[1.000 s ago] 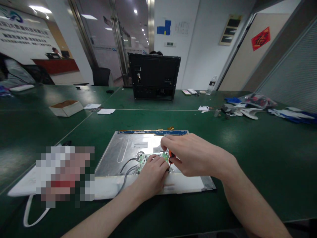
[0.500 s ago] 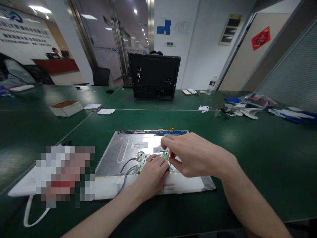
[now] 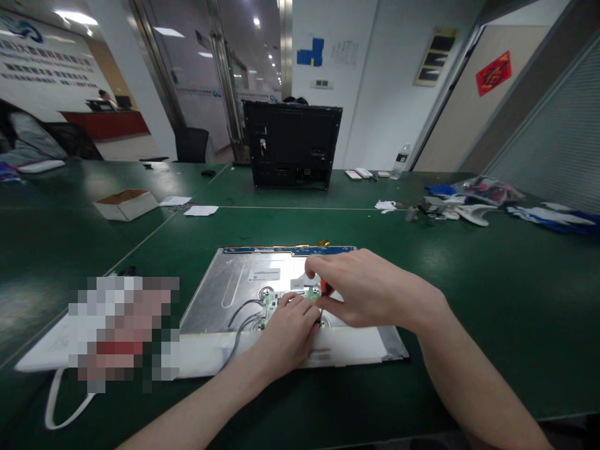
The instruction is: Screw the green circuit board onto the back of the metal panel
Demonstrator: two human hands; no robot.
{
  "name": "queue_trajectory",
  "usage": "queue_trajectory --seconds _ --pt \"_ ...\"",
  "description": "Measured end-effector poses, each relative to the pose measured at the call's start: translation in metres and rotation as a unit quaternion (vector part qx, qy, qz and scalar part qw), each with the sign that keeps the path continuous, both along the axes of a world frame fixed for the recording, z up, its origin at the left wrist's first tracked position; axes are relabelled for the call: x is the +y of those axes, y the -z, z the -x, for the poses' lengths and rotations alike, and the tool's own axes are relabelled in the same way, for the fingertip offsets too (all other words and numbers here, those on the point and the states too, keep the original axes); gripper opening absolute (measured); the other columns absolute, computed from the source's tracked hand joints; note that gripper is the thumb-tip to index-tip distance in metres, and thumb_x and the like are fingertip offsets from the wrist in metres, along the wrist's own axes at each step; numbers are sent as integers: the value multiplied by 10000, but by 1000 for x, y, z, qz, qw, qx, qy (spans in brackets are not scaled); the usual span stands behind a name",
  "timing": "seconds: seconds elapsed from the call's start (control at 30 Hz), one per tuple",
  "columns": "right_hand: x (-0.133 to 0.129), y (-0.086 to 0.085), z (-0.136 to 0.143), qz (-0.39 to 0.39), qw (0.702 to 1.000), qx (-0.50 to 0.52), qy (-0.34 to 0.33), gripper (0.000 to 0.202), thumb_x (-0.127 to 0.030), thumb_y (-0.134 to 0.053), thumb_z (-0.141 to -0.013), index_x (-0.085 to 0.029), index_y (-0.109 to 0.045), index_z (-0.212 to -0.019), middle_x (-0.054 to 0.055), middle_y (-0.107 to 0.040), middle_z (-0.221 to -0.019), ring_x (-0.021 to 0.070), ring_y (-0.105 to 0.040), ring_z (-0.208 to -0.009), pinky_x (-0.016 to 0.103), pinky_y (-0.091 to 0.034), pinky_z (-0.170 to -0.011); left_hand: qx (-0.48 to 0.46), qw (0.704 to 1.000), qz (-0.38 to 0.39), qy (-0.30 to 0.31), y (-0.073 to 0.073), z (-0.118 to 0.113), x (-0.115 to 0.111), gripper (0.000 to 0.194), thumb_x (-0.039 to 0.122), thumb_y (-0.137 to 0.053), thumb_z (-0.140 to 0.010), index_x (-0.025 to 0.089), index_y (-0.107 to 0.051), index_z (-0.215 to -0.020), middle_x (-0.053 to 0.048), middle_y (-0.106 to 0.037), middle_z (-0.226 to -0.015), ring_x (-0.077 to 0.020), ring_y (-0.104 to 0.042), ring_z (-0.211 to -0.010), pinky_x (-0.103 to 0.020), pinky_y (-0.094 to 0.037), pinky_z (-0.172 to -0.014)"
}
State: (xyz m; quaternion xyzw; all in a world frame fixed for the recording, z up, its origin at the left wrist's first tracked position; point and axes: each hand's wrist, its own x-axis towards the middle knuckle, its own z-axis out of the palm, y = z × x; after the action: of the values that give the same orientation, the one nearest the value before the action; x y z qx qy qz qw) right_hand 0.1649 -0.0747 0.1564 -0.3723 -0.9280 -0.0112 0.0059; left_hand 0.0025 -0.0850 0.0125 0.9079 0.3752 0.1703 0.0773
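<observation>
A flat display panel (image 3: 213,300) lies back side up on the table, a small green circuit board (image 3: 272,302) near its middle. Dark cables (image 3: 240,328) run from the board's left side. My right hand (image 3: 370,290) is closed round a screwdriver (image 3: 327,287) with a red and black handle, held upright over the board's right end. Its shaft shows only in part and its tip is hidden. Beside the shaft, my left hand (image 3: 290,325) rests on the board with bent fingers pressed together; whatever is between finger and thumb is hidden.
Left of the panel is a pixelated patch over a white object (image 3: 42,356) with a white strap. A black monitor housing (image 3: 293,144) stands at the back. Farther off are an open box (image 3: 126,205), papers (image 3: 201,210), a bottle (image 3: 400,161) and gloves (image 3: 557,217).
My right hand has risen slightly and turned a little on the screwdriver. My left hand has stayed in place on the board.
</observation>
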Motion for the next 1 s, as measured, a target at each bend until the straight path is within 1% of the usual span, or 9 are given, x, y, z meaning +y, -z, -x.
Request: queue_trajectory --seconds 0.07,0.13,0.23,0.33,0.4,0.57,0.67,0.87,1.0 --pt "-1 -1 0 12 1000 2 -16 154 -252 -527 -822 -203 -484 -961 40 -659 -900 175 -591 -706 266 -320 -529 2 1000 0 3 0 0 0 165 140 -469 -851 189 -579 -964 -63 -610 -988 -225 -529 -981 -414 -338 -963" --pt "-2 -1 0 14 1000 -2 -15 158 -225 -536 -811 -205 -475 -955 33 -657 -895 173 -591 -701 265 -312 -517 5 1000 2 5 -1 0 0 153 138 -470 -851 189 -579 -946 -60 -610 -977 -223 -531 -971 -411 -342 -956" --pt "0 0 1 -3 1000 -5 10 171 -225 -526 -826 -211 -474 -988 26 -665 -881 181 -602 -691 270 -288 -499 7 1000 4 -1 -2 0 0 130 143 -473 -852 186 -577 -916 -58 -610 -959 -220 -533 -956 -406 -351 -938" --pt "3 2 2 -22 999 -8 42 183 -270 -510 -850 -219 -478 -1023 23 -672 -844 191 -610 -673 271 -274 -498 5 1000 5 -4 -2 0 0 112 141 -473 -850 182 -574 -872 -55 -612 -942 -213 -538 -932 -402 -355 -931" --pt "3 2 2 -22 999 -10 49 185 -297 -512 -852 -224 -480 -1019 22 -672 -827 193 -612 -676 268 -274 -503 1 1000 3 -1 -2 0 0 118 139 -467 -851 182 -576 -863 -56 -614 -939 -211 -541 -930 -402 -355 -934" --pt "-2 0 -2 -1 1000 4 8 144 -279 -513 -825 -210 -462 -941 26 -659 -849 173 -584 -655 268 -275 -496 -8 1000 -4 3 0 0 0 163 143 -459 -859 188 -582 -955 -65 -616 -966 -222 -539 -962 -416 -354 -942" --pt "-4 -1 -2 4 1000 4 -4 149 -245 -515 -811 -205 -452 -940 30 -651 -883 164 -569 -658 268 -275 -494 -4 1000 -2 2 0 0 0 169 150 -460 -865 188 -581 -976 -64 -613 -974 -225 -536 -966 -416 -354 -942" --pt "0 1 1 -4 999 -14 44 162 -257 -496 -855 -216 -469 -1009 27 -668 -859 172 -594 -657 264 -267 -499 4 1000 3 -1 -2 0 0 126 147 -466 -857 182 -580 -897 -57 -609 -945 -217 -534 -936 -407 -358 -932" --pt "1 1 1 -20 998 -19 63 119 -304 -493 -871 -215 -498 -949 26 -667 -802 182 -601 -649 270 -252 -499 2 1000 5 3 -1 0 1 101 158 -478 -856 184 -576 -867 -51 -612 -934 -213 -536 -926 -404 -357 -933"
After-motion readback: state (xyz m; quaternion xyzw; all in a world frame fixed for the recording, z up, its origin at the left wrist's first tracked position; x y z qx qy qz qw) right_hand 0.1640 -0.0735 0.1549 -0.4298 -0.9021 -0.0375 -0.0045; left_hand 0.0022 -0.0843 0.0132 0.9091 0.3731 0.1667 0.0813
